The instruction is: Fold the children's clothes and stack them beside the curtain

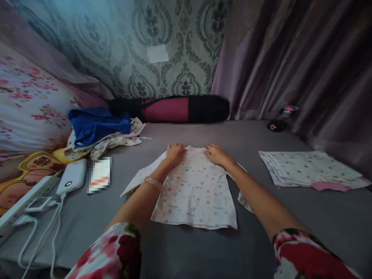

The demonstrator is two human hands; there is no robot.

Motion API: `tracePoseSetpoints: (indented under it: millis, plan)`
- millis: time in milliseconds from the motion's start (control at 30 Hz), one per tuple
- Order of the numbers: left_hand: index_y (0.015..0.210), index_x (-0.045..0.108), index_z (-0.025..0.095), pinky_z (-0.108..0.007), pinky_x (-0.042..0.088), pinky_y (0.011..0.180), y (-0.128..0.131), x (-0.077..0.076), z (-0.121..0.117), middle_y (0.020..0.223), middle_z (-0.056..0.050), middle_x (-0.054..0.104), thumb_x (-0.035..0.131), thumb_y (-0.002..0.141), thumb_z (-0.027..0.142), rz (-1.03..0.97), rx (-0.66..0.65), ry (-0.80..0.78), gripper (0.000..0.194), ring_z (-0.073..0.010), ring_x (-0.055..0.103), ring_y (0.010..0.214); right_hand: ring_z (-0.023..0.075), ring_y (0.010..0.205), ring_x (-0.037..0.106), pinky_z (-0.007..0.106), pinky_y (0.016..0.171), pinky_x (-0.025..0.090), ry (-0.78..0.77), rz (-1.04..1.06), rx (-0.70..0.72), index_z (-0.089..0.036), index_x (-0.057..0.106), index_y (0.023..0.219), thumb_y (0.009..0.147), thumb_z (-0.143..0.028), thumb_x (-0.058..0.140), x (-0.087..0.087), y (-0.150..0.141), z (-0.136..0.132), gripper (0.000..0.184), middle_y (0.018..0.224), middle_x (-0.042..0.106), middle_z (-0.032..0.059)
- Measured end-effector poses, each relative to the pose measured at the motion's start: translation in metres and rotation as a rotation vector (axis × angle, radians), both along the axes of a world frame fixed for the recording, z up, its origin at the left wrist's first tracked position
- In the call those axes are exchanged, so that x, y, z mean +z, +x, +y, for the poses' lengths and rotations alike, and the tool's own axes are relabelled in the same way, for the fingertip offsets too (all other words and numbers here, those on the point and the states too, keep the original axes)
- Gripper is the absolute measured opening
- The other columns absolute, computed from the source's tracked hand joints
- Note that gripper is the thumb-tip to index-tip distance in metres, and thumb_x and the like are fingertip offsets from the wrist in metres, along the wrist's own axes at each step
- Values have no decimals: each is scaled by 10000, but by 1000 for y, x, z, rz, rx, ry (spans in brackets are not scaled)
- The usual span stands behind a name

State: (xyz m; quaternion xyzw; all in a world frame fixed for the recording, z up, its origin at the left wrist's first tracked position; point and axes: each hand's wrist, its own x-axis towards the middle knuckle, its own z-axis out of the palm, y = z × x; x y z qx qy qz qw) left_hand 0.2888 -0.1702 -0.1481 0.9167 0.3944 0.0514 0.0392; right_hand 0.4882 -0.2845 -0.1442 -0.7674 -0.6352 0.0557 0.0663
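White printed shirt point(196, 197) lies spread on the grey surface point(188, 255), mid-view, collar away from the person, hem toward them. Sleeves out to both sides, each partly covered by a forearm. Left hand point(175, 154) on shirt near the collar's left side, fingers bent; right hand point(217, 155) on the opposite shoulder, fingers lightly curved. Can't tell if either pinches fabric or just presses. Bracelet point(153, 183) on left wrist.

Right of shirt, well apart: folded clothes stack point(308, 166), pink bit at near edge. Beyond it, dark bottle point(281, 118) near purple curtain point(255, 77).

Left of shirt: pixelated item point(100, 174), then white power bank point(72, 176) with cable, beside power strip point(29, 203). Behind those, clothes heap with blue garment point(99, 124) on top. Far back: black-and-maroon long bag point(168, 109) along patterned wall point(186, 38).
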Motion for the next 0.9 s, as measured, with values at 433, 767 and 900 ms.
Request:
tracePoseSetpoints:
  millis: [433,767,900]
  plan:
    - [1086,556,130,-425,323,862,16,-2,20,1098,-182,543,253,980,233,-54,-35,265,337,-310,468,1039,270,1059,493,355,890,358,244,-175,-47,-158,562,1065,980,-278,364,-11,-10,25,247,1124,558,149]
    - [1069,562,134,-402,340,845,30,-15,44,1091,-163,570,290,977,209,22,-9,346,298,-292,497,1015,261,1083,497,349,920,361,207,-190,-48,-129,573,1087,976,-253,383,-18,0,51,253,1142,563,156]
    - [1081,555,122,-398,352,863,29,-21,49,1083,-153,599,301,982,228,74,11,277,293,-280,534,1004,251,1114,528,322,927,379,164,12,-108,-151,575,1138,964,-316,436,-19,9,55,277,1190,590,147]
